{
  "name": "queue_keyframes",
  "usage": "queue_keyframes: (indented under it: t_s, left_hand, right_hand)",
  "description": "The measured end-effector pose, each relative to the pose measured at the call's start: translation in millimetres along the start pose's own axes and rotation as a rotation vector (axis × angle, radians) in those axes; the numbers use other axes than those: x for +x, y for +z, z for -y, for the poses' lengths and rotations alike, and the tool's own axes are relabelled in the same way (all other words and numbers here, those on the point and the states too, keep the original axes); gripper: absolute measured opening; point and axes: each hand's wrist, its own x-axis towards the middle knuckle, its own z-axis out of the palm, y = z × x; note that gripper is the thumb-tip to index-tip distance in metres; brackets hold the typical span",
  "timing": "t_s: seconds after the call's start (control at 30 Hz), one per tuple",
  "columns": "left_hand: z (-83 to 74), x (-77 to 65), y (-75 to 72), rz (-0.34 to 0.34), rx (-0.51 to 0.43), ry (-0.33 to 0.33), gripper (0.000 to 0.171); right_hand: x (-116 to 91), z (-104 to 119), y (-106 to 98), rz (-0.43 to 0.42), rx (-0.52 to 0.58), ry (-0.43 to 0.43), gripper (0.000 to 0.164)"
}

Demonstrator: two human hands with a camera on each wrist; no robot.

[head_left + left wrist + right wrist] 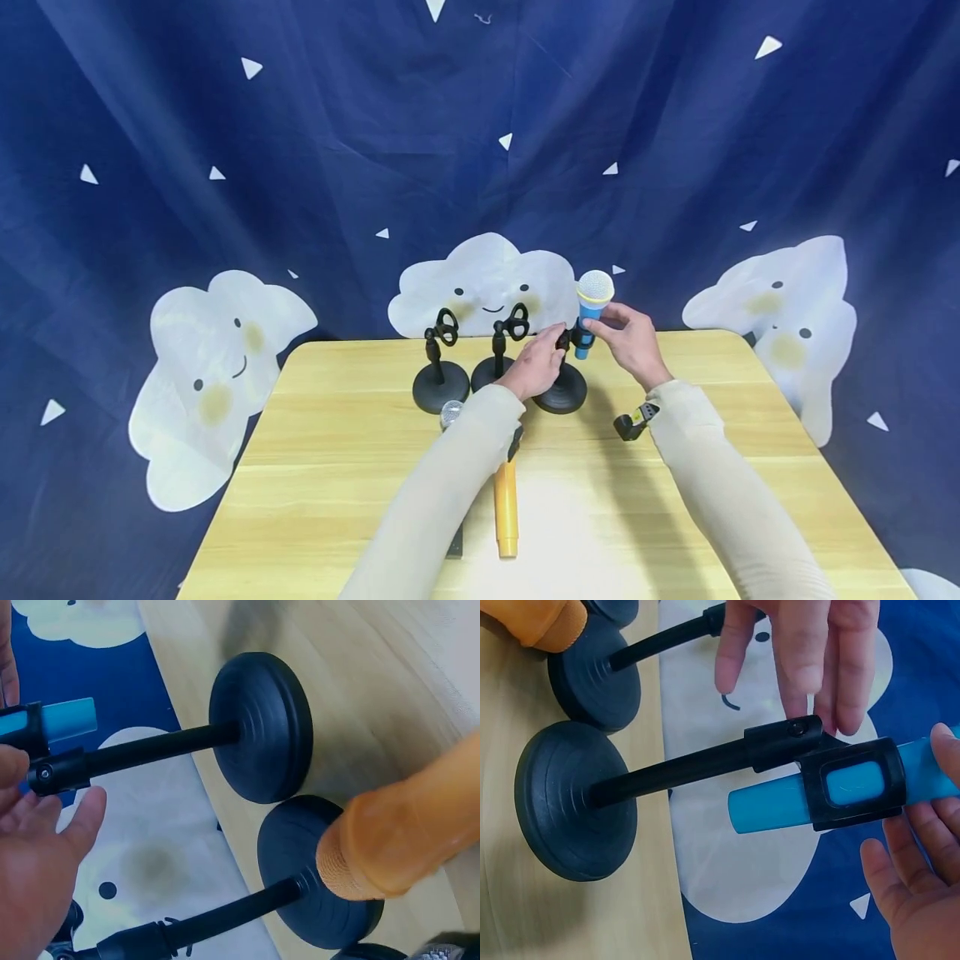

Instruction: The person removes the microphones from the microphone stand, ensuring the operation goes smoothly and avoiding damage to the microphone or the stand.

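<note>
A blue microphone (585,321) with a white mesh head and yellow ring sits in the clip of the rightmost black stand (561,392), head up. My right hand (633,343) pinches its handle above the clip (859,784), thumb on one side and fingers on the other. My left hand (536,367) is at the top of the same stand, fingers mostly straight beside the clip joint (60,772); whether they press on it is hard to tell. The microphone's lower end (769,802) sticks out below the clip.
Two more black stands, the left one (441,386) and the middle one (487,372), hold nothing in their clips. An orange microphone (507,508) and a dark one with a silver mesh head (452,412) lie partly under my left forearm on the wooden table (330,467). A blue curtain hangs behind.
</note>
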Motion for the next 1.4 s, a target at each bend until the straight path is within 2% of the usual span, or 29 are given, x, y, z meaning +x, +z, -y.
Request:
queue_keyframes:
  t_s: [0.17, 0.3, 0.4, 0.63, 0.73, 1.0, 1.13, 1.4]
  left_hand:
    - [-0.1, 5.8, 2.7, -0.108, -0.044, -0.111, 0.044]
    - [0.6, 7.0, 5.1, -0.177, -0.093, -0.171, 0.039]
    - [0.4, 6.9, 6.2, -0.221, -0.122, -0.192, 0.036]
    - [0.5, 7.5, 9.1, -0.329, -0.111, -0.188, 0.028]
    - [-0.6, 8.8, 10.9, -0.333, -0.124, -0.194, 0.027]
    - [-5.2, 13.0, 15.2, -0.289, -0.138, -0.187, 0.028]
    - [-5.8, 13.2, 13.3, -0.285, -0.143, -0.193, 0.029]
    - [-8.4, 14.5, 6.9, -0.266, -0.147, -0.212, 0.029]
  right_hand:
    - [1, 2, 3, 0.002, -0.012, -0.005, 0.044]
    - [1, 4, 5, 0.005, -0.013, -0.005, 0.043]
    - [1, 4, 6, 0.005, -0.012, -0.002, 0.042]
    - [2, 3, 7, 0.018, -0.016, -0.002, 0.042]
    - [1, 1, 5, 0.017, -0.021, 0.004, 0.042]
    - [-2, -3, -3, 0.000, -0.045, 0.004, 0.044]
    - [-1, -3, -2, -0.002, -0.046, -0.012, 0.045]
    - [2, 0, 2, -0.032, -0.029, -0.051, 0.036]
